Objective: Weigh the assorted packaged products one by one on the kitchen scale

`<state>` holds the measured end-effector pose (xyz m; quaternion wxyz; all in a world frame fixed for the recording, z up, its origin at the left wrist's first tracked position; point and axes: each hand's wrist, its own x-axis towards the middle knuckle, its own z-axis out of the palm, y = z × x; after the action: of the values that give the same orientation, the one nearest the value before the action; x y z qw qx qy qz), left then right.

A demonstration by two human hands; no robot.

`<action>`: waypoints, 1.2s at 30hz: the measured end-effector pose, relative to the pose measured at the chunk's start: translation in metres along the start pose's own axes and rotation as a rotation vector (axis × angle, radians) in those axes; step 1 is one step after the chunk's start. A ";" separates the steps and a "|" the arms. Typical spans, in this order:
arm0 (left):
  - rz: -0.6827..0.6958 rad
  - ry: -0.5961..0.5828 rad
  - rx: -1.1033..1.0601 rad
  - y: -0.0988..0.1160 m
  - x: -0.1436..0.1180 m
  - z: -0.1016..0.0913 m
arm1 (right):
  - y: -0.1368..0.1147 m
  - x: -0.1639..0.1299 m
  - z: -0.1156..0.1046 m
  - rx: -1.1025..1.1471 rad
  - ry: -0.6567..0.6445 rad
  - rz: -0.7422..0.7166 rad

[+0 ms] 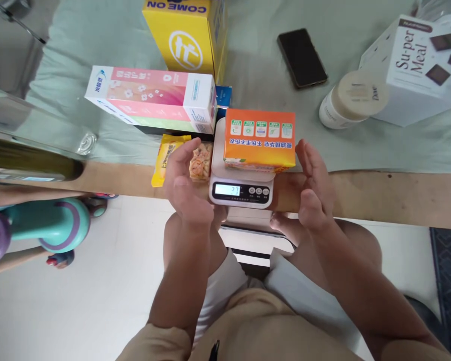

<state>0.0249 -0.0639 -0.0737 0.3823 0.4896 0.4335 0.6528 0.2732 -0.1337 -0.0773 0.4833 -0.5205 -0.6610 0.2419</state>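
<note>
An orange box (259, 140) with green labels rests on a small white kitchen scale (242, 189) whose display is lit. My left hand (186, 183) hovers open just left of the scale, in front of a yellow snack packet (169, 156). On the other side, my right hand (312, 180) is open too, palm facing the orange box and a little apart from it. Neither hand holds anything.
Behind the scale lie a pink and white carton (152, 98), a yellow box (186, 35), a black phone (301, 56), a white jar (355, 99) and a white Su-per Meal box (421, 67). A wooden edge (398, 198) borders the surface. A teal toy (48, 228) sits on the floor.
</note>
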 end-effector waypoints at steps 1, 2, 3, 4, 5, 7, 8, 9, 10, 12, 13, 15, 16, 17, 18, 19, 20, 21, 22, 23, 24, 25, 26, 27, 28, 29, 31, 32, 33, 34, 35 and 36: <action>0.039 0.023 -0.007 0.000 0.000 0.002 | 0.000 0.000 0.001 0.006 -0.001 0.004; 0.075 0.038 -0.024 0.000 0.000 0.006 | 0.002 0.001 0.001 0.014 -0.001 -0.002; 0.107 0.051 -0.041 0.000 -0.001 0.009 | 0.004 0.001 0.002 0.024 0.005 -0.014; 0.132 0.048 -0.052 0.000 -0.001 0.012 | 0.008 0.002 0.002 0.035 0.009 -0.022; 0.158 0.047 -0.051 0.000 0.000 0.015 | 0.011 0.002 0.003 0.045 0.011 -0.024; 0.203 0.046 -0.011 0.000 0.001 0.017 | 0.015 0.003 0.003 0.068 0.030 -0.024; 0.225 0.050 0.020 0.000 0.002 0.018 | 0.015 0.003 0.003 0.079 0.038 -0.029; 0.244 0.056 0.050 0.000 0.002 0.019 | 0.014 0.003 0.003 0.083 0.039 -0.032; 0.261 0.067 0.070 0.001 0.003 0.019 | 0.011 0.004 0.003 0.082 0.034 -0.028; 0.292 0.099 0.081 0.002 0.005 0.022 | 0.002 0.004 0.003 0.070 0.018 0.022; 0.303 0.112 0.078 0.002 0.005 0.023 | -0.002 0.004 0.003 0.062 0.007 0.063; 0.304 0.119 0.064 0.003 0.005 0.026 | -0.006 0.004 0.003 0.064 0.008 0.114; 0.301 0.120 0.058 0.003 0.005 0.028 | -0.005 0.004 0.003 0.075 0.011 0.113; 0.292 0.116 0.055 0.003 0.004 0.029 | -0.003 0.004 0.004 0.087 0.012 0.103; 0.282 0.112 0.053 0.003 0.004 0.030 | 0.000 0.004 0.004 0.098 0.013 0.083; 0.274 0.112 0.052 0.003 0.004 0.030 | 0.004 0.004 0.004 0.109 0.014 0.060; 0.270 0.114 0.049 0.003 0.003 0.031 | 0.007 0.004 0.004 0.117 0.013 0.040; 0.269 0.120 0.041 0.003 0.003 0.031 | 0.009 0.004 0.004 0.121 0.011 0.028; 0.270 0.127 0.031 0.004 0.003 0.031 | 0.009 0.003 0.004 0.120 0.011 0.027; 0.268 0.133 0.023 0.004 0.003 0.031 | 0.009 0.003 0.005 0.117 0.013 0.037; 0.260 0.133 0.020 0.005 0.003 0.031 | 0.007 0.003 0.004 0.111 0.014 0.056; 0.247 0.130 0.023 0.005 0.003 0.030 | 0.006 0.002 0.004 0.102 0.014 0.073; 0.231 0.124 0.031 0.005 0.003 0.030 | 0.005 0.002 0.004 0.092 0.015 0.078; 0.225 0.127 0.041 0.005 0.003 0.030 | 0.005 0.002 0.004 0.084 0.011 0.072; 0.226 0.133 0.051 0.005 0.002 0.030 | 0.005 0.003 0.004 0.079 0.009 0.058; 0.231 0.141 0.059 0.005 0.002 0.031 | 0.007 0.003 0.004 0.077 0.005 0.040; 0.230 0.143 0.067 0.005 0.002 0.031 | 0.012 0.004 0.005 0.074 0.010 -0.002; 0.223 0.140 0.067 0.005 0.002 0.032 | 0.014 0.005 0.005 0.071 0.015 -0.018; 0.213 0.137 0.063 0.006 0.002 0.033 | 0.016 0.005 0.005 0.069 0.018 -0.031; 0.204 0.135 0.054 0.006 0.002 0.033 | 0.018 0.005 0.005 0.071 0.018 -0.040; 0.201 0.139 0.040 0.006 0.002 0.033 | 0.019 0.005 0.006 0.075 0.016 -0.047; 0.200 0.143 0.026 0.007 0.002 0.034 | 0.019 0.005 0.006 0.081 0.018 -0.054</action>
<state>0.0565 -0.0582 -0.0619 0.2770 0.4875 0.4171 0.7153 0.2767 -0.1211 -0.0935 0.5164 -0.4846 -0.6600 0.2508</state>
